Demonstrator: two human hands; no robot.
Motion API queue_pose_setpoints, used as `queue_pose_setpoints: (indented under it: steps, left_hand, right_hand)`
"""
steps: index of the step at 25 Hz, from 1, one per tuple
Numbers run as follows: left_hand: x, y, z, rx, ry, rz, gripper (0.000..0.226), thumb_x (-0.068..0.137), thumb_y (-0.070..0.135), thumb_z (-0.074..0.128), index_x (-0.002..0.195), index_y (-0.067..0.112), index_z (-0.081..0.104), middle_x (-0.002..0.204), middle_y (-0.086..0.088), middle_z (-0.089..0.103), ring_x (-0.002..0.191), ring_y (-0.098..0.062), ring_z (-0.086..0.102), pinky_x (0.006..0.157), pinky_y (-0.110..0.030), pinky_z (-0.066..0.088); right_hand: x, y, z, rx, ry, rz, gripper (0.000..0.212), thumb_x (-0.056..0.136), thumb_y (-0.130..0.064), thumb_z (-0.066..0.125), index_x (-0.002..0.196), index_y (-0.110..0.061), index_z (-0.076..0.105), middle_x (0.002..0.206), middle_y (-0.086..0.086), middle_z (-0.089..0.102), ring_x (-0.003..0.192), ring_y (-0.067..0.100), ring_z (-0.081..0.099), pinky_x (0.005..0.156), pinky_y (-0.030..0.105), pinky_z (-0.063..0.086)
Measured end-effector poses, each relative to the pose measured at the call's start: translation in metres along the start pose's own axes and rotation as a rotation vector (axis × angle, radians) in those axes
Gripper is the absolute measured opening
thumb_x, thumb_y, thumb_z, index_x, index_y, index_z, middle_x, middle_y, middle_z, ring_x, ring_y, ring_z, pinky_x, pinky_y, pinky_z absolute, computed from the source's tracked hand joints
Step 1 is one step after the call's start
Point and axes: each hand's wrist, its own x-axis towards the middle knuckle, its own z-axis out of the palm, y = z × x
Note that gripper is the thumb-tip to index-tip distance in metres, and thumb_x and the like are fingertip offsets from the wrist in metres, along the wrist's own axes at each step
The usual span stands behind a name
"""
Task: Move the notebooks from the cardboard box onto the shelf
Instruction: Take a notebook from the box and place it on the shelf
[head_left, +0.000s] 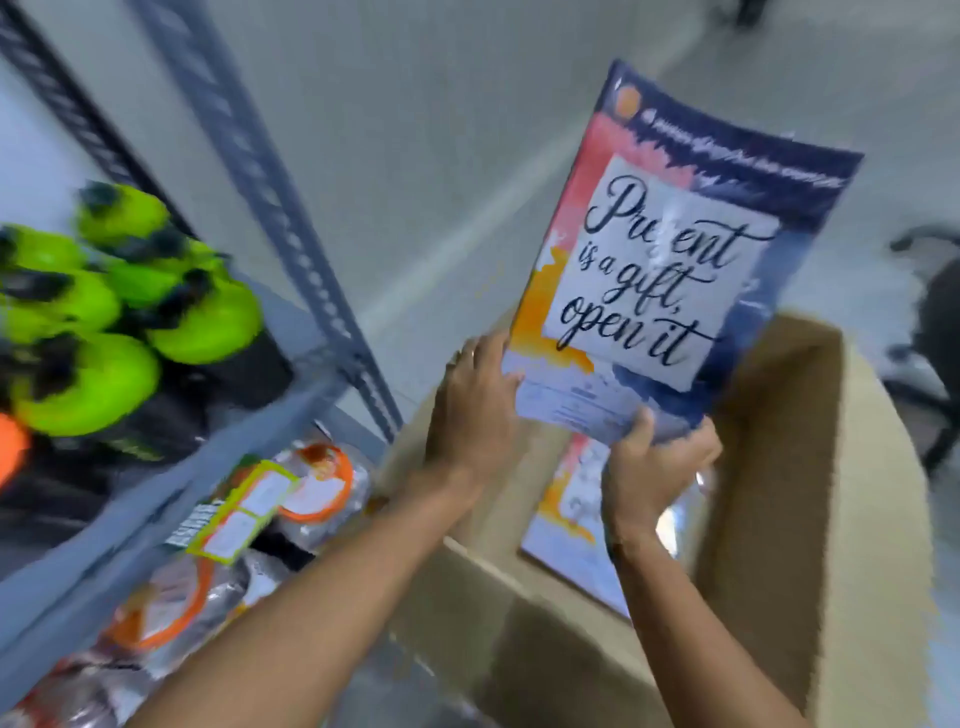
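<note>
You gripped the notebook (670, 260) by its lower edge, left hand (472, 410) and right hand (660, 462) both closed on it above the box (779, 467); best swung level toward the shelf (171, 467) at nine o'clock

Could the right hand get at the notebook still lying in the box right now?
Probably not yet. The right hand is gripping the bottom edge of the lifted notebook, together with the left hand. The box is open on top, so the notebook inside seems reachable once a hand is free.

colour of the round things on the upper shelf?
Neon green with black parts; blurred, head view.
</note>
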Motion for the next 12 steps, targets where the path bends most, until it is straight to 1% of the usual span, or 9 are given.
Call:
queue_pose_setpoints:
  steps: [2,3,5,6,8,9,10,11,12]
  left_hand:
    - [0.005,-0.004,-0.081,0.087,0.402,0.158,0.041,0.084,0.020,0.058,0.114,-0.008,0.063,0.100,-0.023,0.069,0.096,-0.026,0.056,0.086,-0.029,0.040]
    - [0.003,-0.005,-0.129,0.162,0.583,0.205,0.042,0.085,0.021,0.058,0.114,-0.010,0.063,0.096,-0.024,0.070,0.094,-0.022,0.054,0.087,-0.023,0.040]
    - [-0.006,0.001,-0.223,0.303,0.837,0.241,0.041,0.084,0.016,0.059,0.116,-0.010,0.061,0.094,-0.026,0.068,0.091,-0.019,0.051,0.089,-0.015,0.034]
    - [-0.013,0.005,-0.267,0.377,0.939,0.235,0.041,0.084,0.013,0.058,0.118,-0.010,0.060,0.095,-0.026,0.067,0.090,-0.018,0.050,0.088,-0.013,0.032]
    - [-0.022,0.015,-0.334,0.467,1.087,0.140,0.041,0.086,0.009,0.059,0.123,-0.007,0.058,0.101,-0.025,0.064,0.088,-0.016,0.047,0.083,-0.010,0.030]
    - [-0.026,0.020,-0.367,0.499,1.130,0.055,0.042,0.087,0.009,0.060,0.125,-0.005,0.056,0.106,-0.025,0.062,0.089,-0.016,0.047,0.082,-0.011,0.030]
    - [-0.024,0.022,-0.393,0.532,1.123,-0.053,0.041,0.088,0.010,0.059,0.127,-0.003,0.056,0.111,-0.024,0.059,0.094,-0.018,0.047,0.083,-0.017,0.031]
    - [-0.020,0.020,-0.415,0.582,1.082,-0.186,0.037,0.090,0.013,0.056,0.125,-0.002,0.056,0.114,-0.024,0.056,0.100,-0.024,0.049,0.081,-0.024,0.030]
    - [-0.014,0.015,-0.434,0.624,1.021,-0.320,0.032,0.092,0.015,0.054,0.118,-0.003,0.058,0.113,-0.026,0.056,0.103,-0.033,0.050,0.076,-0.031,0.030]
  right_hand:
    - [-0.033,-0.060,0.022,0.157,-0.059,-0.194,0.051,0.085,-0.012,0.061,0.128,0.007,0.042,0.116,0.013,0.043,0.115,0.026,0.045,0.085,0.004,0.032]
    - [-0.054,-0.096,0.035,0.226,-0.093,-0.328,0.057,0.083,-0.017,0.062,0.130,0.008,0.042,0.115,0.012,0.044,0.114,0.026,0.044,0.088,-0.001,0.031]
    - [-0.098,-0.171,0.057,0.344,-0.196,-0.538,0.063,0.082,-0.023,0.064,0.131,0.010,0.042,0.117,0.024,0.052,0.111,0.028,0.045,0.092,-0.004,0.028]
    - [-0.121,-0.209,0.067,0.402,-0.279,-0.604,0.062,0.082,-0.023,0.064,0.132,0.008,0.043,0.120,0.028,0.055,0.111,0.030,0.048,0.093,-0.001,0.030]
    - [-0.156,-0.272,0.080,0.461,-0.450,-0.717,0.062,0.083,-0.023,0.064,0.135,0.002,0.043,0.123,0.027,0.057,0.113,0.033,0.054,0.096,0.016,0.037]
    - [-0.174,-0.302,0.088,0.462,-0.534,-0.772,0.061,0.083,-0.023,0.063,0.136,0.000,0.042,0.125,0.025,0.057,0.116,0.033,0.054,0.097,0.024,0.037]
    - [-0.186,-0.328,0.096,0.441,-0.620,-0.822,0.059,0.085,-0.023,0.063,0.136,-0.001,0.043,0.128,0.022,0.057,0.118,0.032,0.053,0.097,0.027,0.035]
    - [-0.196,-0.352,0.103,0.402,-0.683,-0.880,0.054,0.086,-0.020,0.063,0.134,-0.003,0.045,0.128,0.019,0.058,0.118,0.031,0.053,0.095,0.026,0.034]
    - [-0.203,-0.375,0.112,0.366,-0.763,-0.919,0.044,0.086,-0.016,0.063,0.127,-0.004,0.053,0.122,0.017,0.062,0.114,0.030,0.056,0.090,0.026,0.036]
